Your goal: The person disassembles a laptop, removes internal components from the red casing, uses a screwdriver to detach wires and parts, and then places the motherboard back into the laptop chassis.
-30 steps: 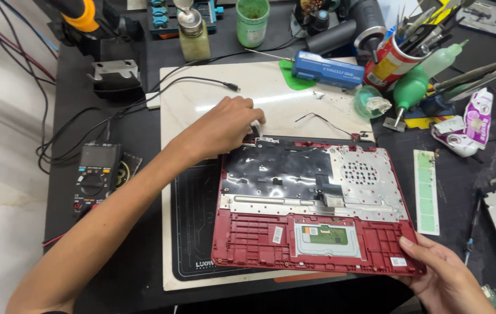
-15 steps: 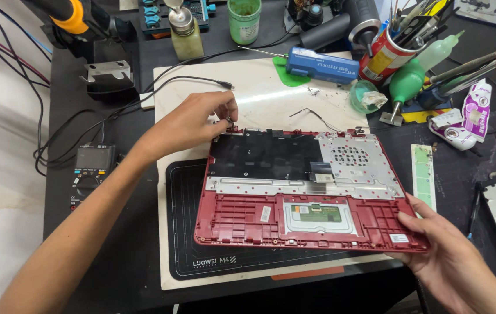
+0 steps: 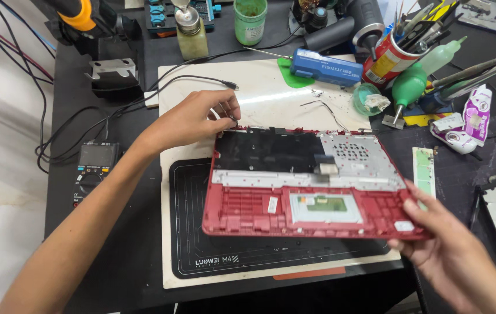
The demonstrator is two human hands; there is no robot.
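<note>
Head view: my left hand (image 3: 192,119) pinches the far-left corner of the red plastic laptop palmrest shell (image 3: 306,183). My right hand (image 3: 451,256) grips its near-right corner, fingers closed on the edge, over the black work mat (image 3: 201,232).

Laptop shell (image 3: 312,186) on mat (image 3: 213,244); multimeter (image 3: 94,168) left; tool cup (image 3: 390,58) behind.

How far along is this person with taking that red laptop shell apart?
Looks done: the red laptop shell lies open and gutted, its inside facing up, with no circuit board in it. In hand: the right hand grips its near right corner, and the left hand pinches something small at its far left corner. Apparently left: the touchpad plate and the perforated metal sheet are still fitted.
</note>
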